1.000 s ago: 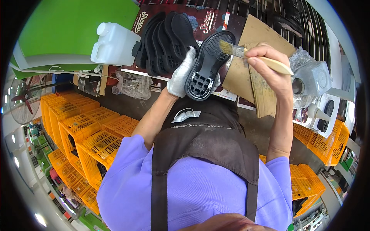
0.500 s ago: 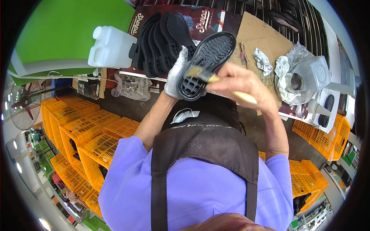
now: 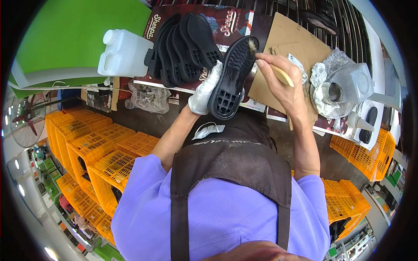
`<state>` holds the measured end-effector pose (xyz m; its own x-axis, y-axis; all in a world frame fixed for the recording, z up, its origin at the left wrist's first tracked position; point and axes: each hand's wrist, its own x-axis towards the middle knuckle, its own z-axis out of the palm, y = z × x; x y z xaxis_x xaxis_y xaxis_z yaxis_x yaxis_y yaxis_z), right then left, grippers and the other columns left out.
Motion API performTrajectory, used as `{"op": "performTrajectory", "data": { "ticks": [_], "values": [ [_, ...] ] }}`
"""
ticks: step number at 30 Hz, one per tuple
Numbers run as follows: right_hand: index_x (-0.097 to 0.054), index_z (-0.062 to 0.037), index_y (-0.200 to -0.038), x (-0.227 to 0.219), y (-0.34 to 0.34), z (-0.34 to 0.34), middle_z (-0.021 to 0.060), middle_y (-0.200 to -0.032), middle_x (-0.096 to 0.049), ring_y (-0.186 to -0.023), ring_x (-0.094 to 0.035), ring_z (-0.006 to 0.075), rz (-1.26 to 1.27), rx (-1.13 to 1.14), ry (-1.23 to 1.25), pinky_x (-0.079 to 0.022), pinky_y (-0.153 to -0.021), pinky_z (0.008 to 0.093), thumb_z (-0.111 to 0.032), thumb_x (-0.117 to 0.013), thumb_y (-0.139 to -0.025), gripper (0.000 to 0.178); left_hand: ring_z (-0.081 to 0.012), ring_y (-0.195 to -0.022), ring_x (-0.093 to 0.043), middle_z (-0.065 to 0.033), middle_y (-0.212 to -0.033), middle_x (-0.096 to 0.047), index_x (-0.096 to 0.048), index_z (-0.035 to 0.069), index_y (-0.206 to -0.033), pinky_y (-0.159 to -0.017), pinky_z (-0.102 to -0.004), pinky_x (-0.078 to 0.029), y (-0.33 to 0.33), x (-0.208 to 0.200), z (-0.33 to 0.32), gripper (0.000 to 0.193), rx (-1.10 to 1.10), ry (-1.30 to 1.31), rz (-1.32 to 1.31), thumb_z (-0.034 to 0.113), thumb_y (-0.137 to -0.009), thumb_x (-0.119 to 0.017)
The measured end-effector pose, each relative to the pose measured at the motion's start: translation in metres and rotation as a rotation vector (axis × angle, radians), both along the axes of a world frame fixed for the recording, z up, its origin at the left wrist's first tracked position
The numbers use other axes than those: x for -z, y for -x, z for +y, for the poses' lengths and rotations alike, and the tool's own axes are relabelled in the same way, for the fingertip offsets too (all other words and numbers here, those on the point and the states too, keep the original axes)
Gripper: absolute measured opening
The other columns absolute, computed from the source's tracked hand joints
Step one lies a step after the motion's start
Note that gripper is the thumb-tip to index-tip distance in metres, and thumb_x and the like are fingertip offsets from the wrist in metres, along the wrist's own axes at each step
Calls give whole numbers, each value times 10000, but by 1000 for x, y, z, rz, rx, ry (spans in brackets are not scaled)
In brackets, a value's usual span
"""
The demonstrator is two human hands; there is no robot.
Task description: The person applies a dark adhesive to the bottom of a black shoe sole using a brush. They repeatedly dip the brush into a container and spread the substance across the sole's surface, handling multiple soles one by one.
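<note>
The brush [image 3: 283, 75] is no longer over the grid of square holes at the heel, where it was half a second ago. Its bristles [image 3: 252, 45] now appear to touch the black sole [image 3: 230, 73] near the toe, around 1 o'clock. The sole also stands more upright, so the brushing seems to have passed to the wavy toe tread, while the heel grid shows uncovered at 7 o'clock. The sole is held up at the centre, in front of the apron [image 3: 230, 167]. The left hand [image 3: 204, 92], in a white glove, has its grip clamped on the sole from 8 o'clock; the bare right hand [image 3: 285, 82] has its grip closed on the brush from 3 o'clock.

Just beside the glove, toward 10 o'clock, a row of black soles [image 3: 201, 37] crowds that side, with a white jug [image 3: 126, 55] beyond. Cardboard [image 3: 285, 35] lies at 2 o'clock, under the brush hand's side. Crumpled foil [image 3: 319, 82] and a clear container [image 3: 359, 80] at 3 o'clock limit room for the right elbow less than for its knuckles
</note>
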<state>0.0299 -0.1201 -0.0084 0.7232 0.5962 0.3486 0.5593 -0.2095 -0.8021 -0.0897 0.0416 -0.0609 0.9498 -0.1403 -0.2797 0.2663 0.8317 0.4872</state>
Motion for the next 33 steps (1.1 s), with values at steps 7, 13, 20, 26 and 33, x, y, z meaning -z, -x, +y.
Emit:
{"op": "performTrajectory", "data": {
  "ticks": [7, 13, 20, 26, 33],
  "values": [
    [-671, -37, -946, -19, -4, -10, 74, -799, -643, -698, -588, 131, 527, -310, -15, -457, -605, 257, -177, -620, -836, 185, -188, -827, -613, -98, -1021, -600, -474, 76, -1217, -753, -309, -521, 3, -2, 10, 536, 20, 78, -47, 481, -954, -242],
    [-642, -44, -921, -12, 16, 0, 95, -698, -569, -620, -565, 223, 1, -308, -13, -454, -568, 332, -31, -640, -767, 154, -192, -842, -616, -99, -1027, -601, -469, 75, -1223, -765, -317, -518, -1, 3, 4, 535, -133, 5, 48, 479, -955, -242],
    [-668, -14, -896, -25, 31, -4, 76, -750, -638, -674, -610, 166, 408, -633, 3, -483, -603, 298, -99, -630, -787, 143, -155, -906, -594, -75, -1078, -587, -452, 50, -1254, -807, -298, -500, -5, 6, 13, 517, -107, -59, -28, 437, -967, -264],
    [-674, -30, -824, -27, -19, 13, -20, -586, -538, -497, -456, 39, 764, -216, 139, -341, -435, 185, -274, -612, -766, 259, -136, -1125, -451, -80, -1294, -428, -283, -1, -1363, -980, -277, -347, 1, -7, 7, 509, 11, -555, -190, 329, -976, -280],
    [-677, -31, -789, -6, -34, 29, 60, -625, -615, -570, -593, 150, 129, 60, 46, -471, -550, 255, -198, -608, -775, 180, -115, -1038, -505, -59, -1218, -491, -284, 37, -1376, -900, -258, -416, 7, -3, 5, 489, -75, -597, -179, 318, -977, -308]
  ]
}}
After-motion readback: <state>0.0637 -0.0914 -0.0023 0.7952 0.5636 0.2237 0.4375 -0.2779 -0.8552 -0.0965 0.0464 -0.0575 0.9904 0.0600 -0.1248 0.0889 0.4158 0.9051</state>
